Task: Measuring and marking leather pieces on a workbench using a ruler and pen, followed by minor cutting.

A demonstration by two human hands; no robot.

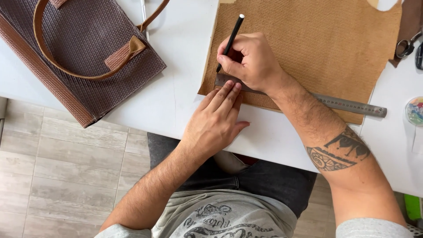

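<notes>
A tan textured leather sheet [317,39] lies on the white table [176,88]. Across its near edge rests a metal ruler [348,105]. My left hand [218,121] presses flat on the ruler's left end, fingers together. My right hand [251,59] grips a black pen [232,35], its tip touching the sheet just above the ruler's left end. The ruler's middle is hidden under my right wrist.
A brown woven bag [83,57] with leather handles lies at the table's left. Scissors [407,44] sit at the right edge, and a small round container [415,110] of coloured bits below them. The table's near edge runs diagonally above my lap.
</notes>
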